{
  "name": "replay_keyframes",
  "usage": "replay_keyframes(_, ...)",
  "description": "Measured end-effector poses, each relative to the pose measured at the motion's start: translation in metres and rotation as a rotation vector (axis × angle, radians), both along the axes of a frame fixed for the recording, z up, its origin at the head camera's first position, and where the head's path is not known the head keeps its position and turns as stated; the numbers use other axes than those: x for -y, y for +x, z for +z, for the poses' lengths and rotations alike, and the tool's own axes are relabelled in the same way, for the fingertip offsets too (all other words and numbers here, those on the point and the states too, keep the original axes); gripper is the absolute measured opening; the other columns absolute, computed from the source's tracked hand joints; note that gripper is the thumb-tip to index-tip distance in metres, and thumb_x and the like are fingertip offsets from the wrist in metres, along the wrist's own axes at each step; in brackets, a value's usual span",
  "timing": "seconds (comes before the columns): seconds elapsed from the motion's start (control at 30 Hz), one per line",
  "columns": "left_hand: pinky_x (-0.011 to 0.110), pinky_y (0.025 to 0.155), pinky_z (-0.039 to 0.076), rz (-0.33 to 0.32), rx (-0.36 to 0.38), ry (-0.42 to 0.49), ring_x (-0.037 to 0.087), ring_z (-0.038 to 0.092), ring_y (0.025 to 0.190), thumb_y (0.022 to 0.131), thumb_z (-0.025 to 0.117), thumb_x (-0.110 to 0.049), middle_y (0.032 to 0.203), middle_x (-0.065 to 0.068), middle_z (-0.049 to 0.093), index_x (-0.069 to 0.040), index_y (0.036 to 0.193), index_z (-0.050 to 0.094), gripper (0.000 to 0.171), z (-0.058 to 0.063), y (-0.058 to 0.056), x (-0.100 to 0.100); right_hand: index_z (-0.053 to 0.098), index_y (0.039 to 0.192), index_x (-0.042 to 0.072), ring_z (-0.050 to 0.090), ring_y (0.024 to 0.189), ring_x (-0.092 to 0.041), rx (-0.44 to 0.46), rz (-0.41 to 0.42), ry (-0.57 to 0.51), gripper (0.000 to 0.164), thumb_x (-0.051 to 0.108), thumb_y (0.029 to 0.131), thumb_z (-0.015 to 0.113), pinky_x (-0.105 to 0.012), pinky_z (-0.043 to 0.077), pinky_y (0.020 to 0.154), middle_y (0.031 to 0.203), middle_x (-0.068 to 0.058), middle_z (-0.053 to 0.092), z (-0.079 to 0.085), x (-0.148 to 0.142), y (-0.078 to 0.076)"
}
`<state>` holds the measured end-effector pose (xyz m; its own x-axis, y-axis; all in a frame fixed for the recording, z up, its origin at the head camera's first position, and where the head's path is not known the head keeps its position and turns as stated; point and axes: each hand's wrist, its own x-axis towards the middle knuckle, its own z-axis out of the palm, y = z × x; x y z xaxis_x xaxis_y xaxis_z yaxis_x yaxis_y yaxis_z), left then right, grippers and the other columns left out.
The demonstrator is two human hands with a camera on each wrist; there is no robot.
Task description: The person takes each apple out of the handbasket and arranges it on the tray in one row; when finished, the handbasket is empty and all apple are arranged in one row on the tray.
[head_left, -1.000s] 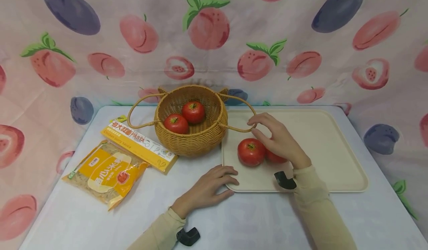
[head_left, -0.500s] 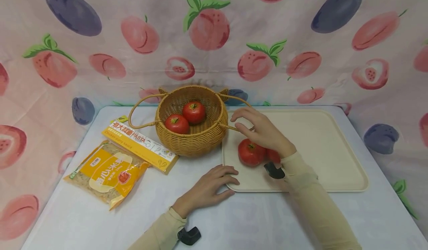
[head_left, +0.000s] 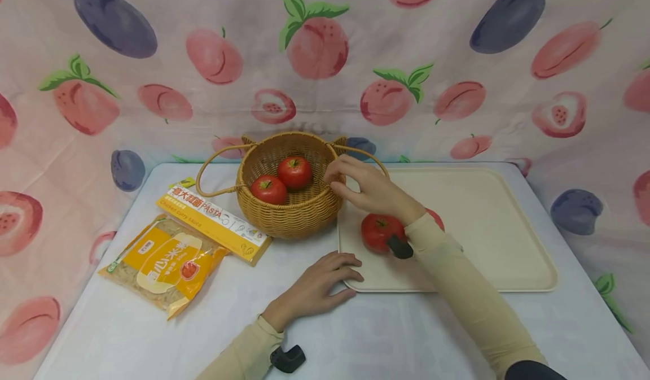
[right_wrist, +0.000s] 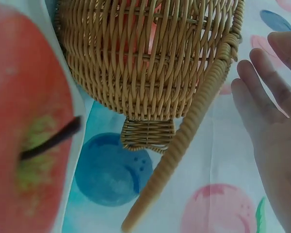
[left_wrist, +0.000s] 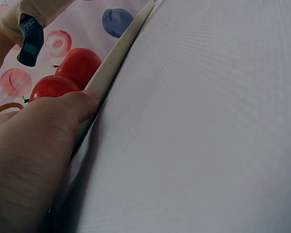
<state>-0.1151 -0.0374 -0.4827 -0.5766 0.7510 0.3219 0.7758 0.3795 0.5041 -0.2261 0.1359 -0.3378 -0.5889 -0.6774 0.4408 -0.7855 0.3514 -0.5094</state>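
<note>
Right hand (head_left: 372, 188) near round wicker basket (head_left: 289, 217)

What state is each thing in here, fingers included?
Basket, upright, open-topped
Basket handles, splayed outward
Tray, lying flat
Red fruits, two in the basket, two on the tray
Pasta box, lying down, looks closed
Orange food bag, lying flat, looks sealed
Left fingers, relaxed, at the tray's near corner
Right fingers, loosely bent, holding nothing, at the basket's rim; contact unclear
</note>
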Motion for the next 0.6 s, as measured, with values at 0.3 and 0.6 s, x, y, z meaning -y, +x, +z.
replay_keyframes(0.3,0.034,0.111,0.023,-0.009,-0.006,0.005,0.008,0.035,0.126,0.086,0.055,-0.033,0.127,-0.008,0.046,-0.028,0.108,0.057,0.023,-0.001,0.0,0.0,0.055,0.103,0.022,0.05,0.095,-0.005,0.033,0.013,0.124,0.015,0.024,0.09,0.049,-0.029,0.047,0.084,0.104,0.009,0.051,0.008,0.021,-0.013)
replay_keyframes(0.6,0.033,0.111,0.023,-0.017,-0.019,0.009,0.008,0.035,0.125,0.086,0.055,-0.033,0.126,-0.008,0.046,-0.027,0.108,0.057,0.023,0.0,0.0,0.0,0.056,0.103,0.017,0.051,0.092,-0.007,0.082,0.052,0.22,0.015,0.021,0.089,0.052,-0.031,0.049,0.083,0.1,0.008,0.051,0.01,0.044,-0.023)
